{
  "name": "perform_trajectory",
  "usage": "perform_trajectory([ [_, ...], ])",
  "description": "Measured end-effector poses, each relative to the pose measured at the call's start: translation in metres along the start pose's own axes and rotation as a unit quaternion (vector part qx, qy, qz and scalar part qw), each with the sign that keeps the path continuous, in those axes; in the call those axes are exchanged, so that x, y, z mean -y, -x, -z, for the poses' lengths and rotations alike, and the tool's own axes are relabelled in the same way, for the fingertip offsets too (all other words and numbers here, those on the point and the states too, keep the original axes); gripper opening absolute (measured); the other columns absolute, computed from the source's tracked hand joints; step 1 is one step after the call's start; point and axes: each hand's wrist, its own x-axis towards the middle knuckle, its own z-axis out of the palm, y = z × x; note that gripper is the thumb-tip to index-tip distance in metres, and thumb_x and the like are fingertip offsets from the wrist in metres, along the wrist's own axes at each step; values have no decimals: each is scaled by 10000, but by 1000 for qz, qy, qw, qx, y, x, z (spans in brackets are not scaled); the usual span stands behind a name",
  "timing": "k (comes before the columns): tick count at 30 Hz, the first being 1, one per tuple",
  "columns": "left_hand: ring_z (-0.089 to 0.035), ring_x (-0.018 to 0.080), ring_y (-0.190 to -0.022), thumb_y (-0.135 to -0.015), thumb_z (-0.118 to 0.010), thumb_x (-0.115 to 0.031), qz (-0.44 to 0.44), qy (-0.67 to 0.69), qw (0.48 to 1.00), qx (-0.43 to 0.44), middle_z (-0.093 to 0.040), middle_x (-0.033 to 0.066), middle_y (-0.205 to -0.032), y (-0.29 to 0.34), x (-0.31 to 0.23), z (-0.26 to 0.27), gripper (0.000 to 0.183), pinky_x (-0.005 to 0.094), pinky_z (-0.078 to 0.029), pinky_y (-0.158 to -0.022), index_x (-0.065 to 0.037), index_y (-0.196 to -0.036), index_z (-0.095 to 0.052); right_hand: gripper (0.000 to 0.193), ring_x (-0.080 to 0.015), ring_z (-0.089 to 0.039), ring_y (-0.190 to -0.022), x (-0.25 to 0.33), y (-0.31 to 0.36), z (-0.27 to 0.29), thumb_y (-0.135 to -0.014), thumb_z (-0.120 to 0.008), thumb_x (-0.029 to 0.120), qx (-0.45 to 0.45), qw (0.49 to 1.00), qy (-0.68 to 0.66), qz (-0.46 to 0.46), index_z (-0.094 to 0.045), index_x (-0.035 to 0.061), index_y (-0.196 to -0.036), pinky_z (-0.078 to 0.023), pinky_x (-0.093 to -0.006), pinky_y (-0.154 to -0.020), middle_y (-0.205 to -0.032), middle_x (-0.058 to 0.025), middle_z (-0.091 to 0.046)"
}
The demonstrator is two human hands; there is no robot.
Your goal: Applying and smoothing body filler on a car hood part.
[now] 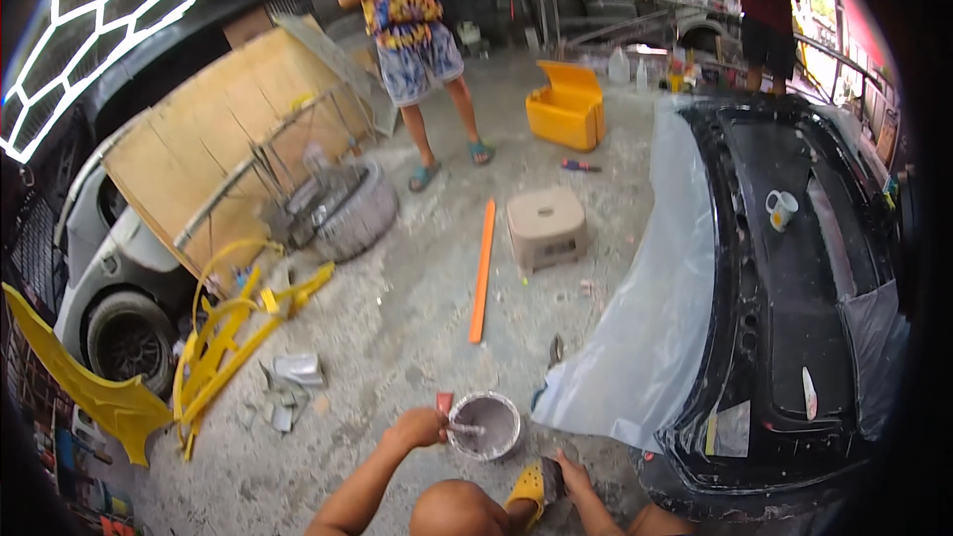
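My left hand (421,427) is closed around a short stick (467,429) smeared with pale paste, which reaches into a round tub (516,427). Grey, thick-looking paste (488,415) lies inside, and the tub's rim is crusted. A small red piece (444,401) shows just beyond my fingers; whether I hold it too is unclear. My right hand (573,476) is low beside a yellow clog (531,486) on my foot. Something dark lies between that hand and the clog, and most of its fingers are hidden.
On the right, a black vehicle panel (759,323) lies on plastic sheeting (635,347), carrying a mug (781,209) and a spatula (810,393). Ahead are an orange straightedge (482,273), a stool (547,223) and a yellow box (566,119). Yellow parts (223,362) lie left. A person (417,30) stands beyond.
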Motion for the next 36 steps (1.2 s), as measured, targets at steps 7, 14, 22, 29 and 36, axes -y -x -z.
perform_trajectory([
  [7, -680, 376, -948, -860, -589, -151, 16, 94, 993, -61, -706, 191, -1034, 2, 4, -13, 319, 464, -528, -828, -117, -1149, -719, 668, -232, -647, -1090, -4, -32, 42, -928, -616, 516, 58, 989, -132, -35, -520, 3, -1345, -508, -413, -929, -1243, -123, -648],
  [14, -724, 324, -879, -780, -691, -205, -52, -104, 993, 1, -725, 205, -948, -76, -55, -34, 282, 442, -580, -742, 5, -962, -737, 652, -221, -672, -977, 12, -5, 42, -920, -639, 490, 32, 999, -16, 18, -571, -38, -1297, -513, -328, -860, -1191, -182, -656],
  [22, -645, 303, -1122, -843, -619, -334, -94, -158, 982, -35, -672, 162, -1209, -139, 9, -116, 411, 435, -506, -956, -103, -1174, -698, 1125, -231, -649, -1011, -15, -67, -99, -819, -733, 566, 246, 965, 6, 94, -128, -50, -1540, -500, -275, -787, -1294, -188, -587],
  [29, -717, 341, -846, -763, -709, -293, -94, -137, 986, 9, -722, 196, -929, -127, -23, -71, 287, 441, -573, -755, -37, -889, -737, 1152, -143, -480, -504, 57, -9, -115, -816, -704, 598, 161, 987, -6, 13, -23, 61, -1574, -387, -275, -436, -995, -139, -679],
  [36, -689, 372, -979, -758, -635, -126, -52, -1, 985, 165, -705, 231, -1012, -101, -44, -47, 283, 434, -553, -834, 5, -998, -710, 967, -152, -614, -683, 27, 13, -94, -908, -653, 522, 172, 984, -31, 22, -117, 77, -1578, -501, -265, -645, -1198, -180, -629],
])
